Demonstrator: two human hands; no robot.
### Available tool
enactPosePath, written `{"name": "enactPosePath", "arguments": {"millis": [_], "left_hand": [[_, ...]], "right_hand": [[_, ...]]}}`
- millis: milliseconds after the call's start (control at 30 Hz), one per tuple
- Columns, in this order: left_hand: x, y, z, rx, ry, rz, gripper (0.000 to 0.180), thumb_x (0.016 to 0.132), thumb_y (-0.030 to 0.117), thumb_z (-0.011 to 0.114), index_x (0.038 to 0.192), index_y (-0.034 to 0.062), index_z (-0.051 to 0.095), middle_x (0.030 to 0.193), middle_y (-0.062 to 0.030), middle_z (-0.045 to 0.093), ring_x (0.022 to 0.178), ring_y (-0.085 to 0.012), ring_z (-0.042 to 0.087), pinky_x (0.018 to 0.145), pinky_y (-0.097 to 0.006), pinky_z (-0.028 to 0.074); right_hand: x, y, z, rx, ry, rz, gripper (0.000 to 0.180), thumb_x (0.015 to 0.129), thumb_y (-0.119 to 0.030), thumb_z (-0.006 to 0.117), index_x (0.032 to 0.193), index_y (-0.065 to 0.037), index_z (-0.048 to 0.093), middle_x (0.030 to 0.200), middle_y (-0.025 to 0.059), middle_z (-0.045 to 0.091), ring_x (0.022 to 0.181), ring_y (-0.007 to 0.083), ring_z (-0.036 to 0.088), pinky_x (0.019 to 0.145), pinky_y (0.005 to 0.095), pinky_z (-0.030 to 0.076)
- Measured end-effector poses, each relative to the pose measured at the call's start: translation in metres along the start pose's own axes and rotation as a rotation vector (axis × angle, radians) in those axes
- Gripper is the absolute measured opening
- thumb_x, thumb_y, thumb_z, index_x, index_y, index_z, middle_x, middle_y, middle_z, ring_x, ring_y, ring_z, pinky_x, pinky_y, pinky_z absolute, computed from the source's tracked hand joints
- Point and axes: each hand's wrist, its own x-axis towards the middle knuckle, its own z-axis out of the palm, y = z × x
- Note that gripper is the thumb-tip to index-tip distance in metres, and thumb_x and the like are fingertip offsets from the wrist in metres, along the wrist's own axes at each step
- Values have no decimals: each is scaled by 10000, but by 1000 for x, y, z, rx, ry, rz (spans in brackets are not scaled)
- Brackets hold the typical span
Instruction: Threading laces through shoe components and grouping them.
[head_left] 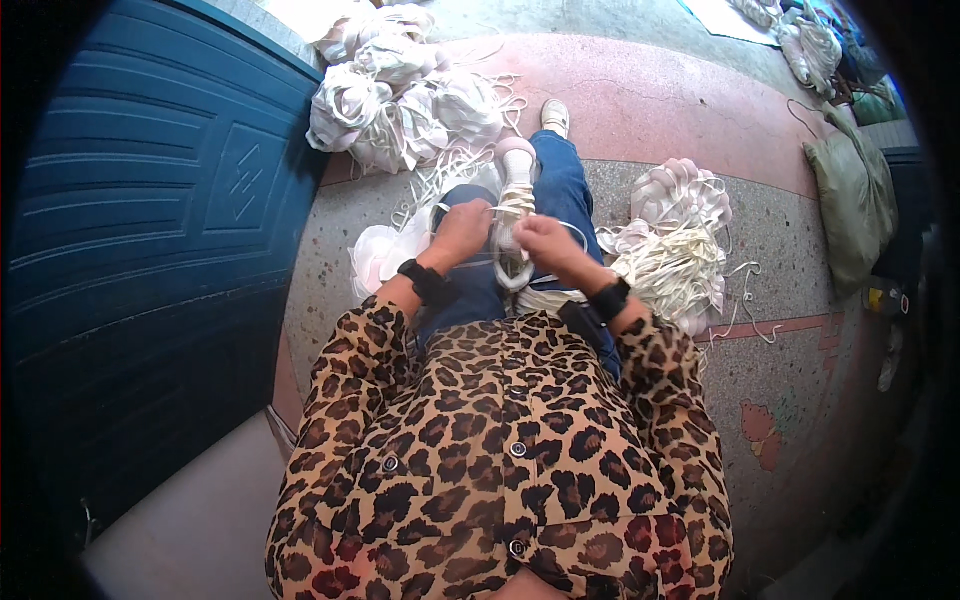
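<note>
A white and pale pink sneaker [515, 165] rests over my legs with its toe pointing away from me. Cream shoelace [517, 203] runs across its upper. At the left side of the laces, my left hand [463, 230] is closed, pinching a lace end. My right hand [550, 243] is closed over the right side of the shoe's opening, and a loop of lace curves out past its knuckles. What lies inside the right fingers is partly hidden. The heel of the sneaker sits close to my stomach.
White and pinkish shoe uppers [400, 105] are heaped at the far left. Another pile with cream laces [680, 250] lies to the right of my legs. A blue door [160, 200] stands on the left, and an olive sack [850, 200] leans at the right.
</note>
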Motion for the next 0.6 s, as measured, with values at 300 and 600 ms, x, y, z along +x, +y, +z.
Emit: {"name": "enactPosePath", "arguments": {"millis": [300, 600], "left_hand": [[0, -16, 15, 26, -41, -35, 268, 995, 245, 530, 988, 10, 658, 923, -261, 671, 918, -460, 634, 773, -523, 497], [-6, 0, -2, 60, 184, -38, 187, 938, 84, 479, 1056, 17, 607, 931, -267, 685, 882, -470, 659, 780, -543, 512]], "right_hand": [[44, 35, 35, -800, 258, -199, 215, 915, -166, 525, 966, -7, 661, 910, 264, 690, 860, 424, 690, 756, 516, 537], [33, -14, 1, -814, -276, 34, 208, 1002, -201, 524, 1038, -9, 596, 827, 136, 683, 701, 261, 683, 621, 391, 548]]}}
